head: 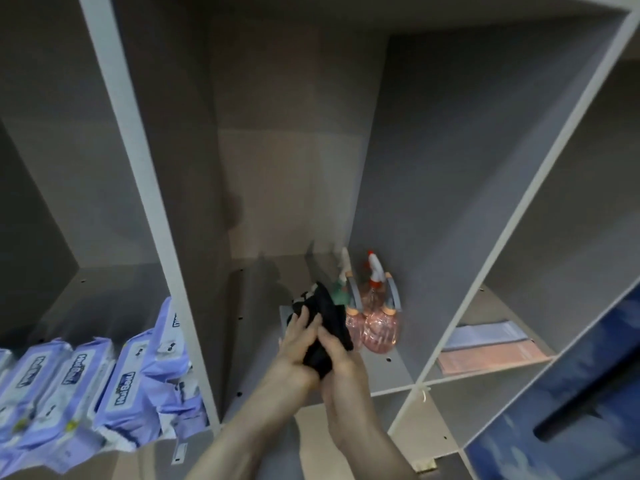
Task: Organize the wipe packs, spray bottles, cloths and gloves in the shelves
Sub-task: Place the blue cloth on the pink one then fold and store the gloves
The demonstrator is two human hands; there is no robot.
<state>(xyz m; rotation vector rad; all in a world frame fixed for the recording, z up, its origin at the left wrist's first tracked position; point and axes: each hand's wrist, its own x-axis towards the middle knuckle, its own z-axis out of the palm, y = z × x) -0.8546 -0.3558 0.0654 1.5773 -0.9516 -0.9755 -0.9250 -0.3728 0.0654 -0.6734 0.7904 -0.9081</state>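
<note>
Both hands hold a bundle of black gloves [323, 327] in front of the middle shelf compartment. My left hand [296, 344] grips its left side, and my right hand [341, 358] grips the lower right part. Just behind the bundle stand pink spray bottles [379, 329] with white and orange triggers, at the right of that compartment. A greenish bottle [337, 294] is partly hidden behind the gloves. Several purple wipe packs [79, 386] stand in a row in the left compartment. Folded cloths [491, 344], blue and pink, lie flat in the right compartment.
Grey shelf dividers [149, 188] separate the compartments. The middle shelf board [394, 372] shows bare to the right of my hands. A dark blue bin [568, 410] with a slot handle sits at the lower right, in front of the shelves.
</note>
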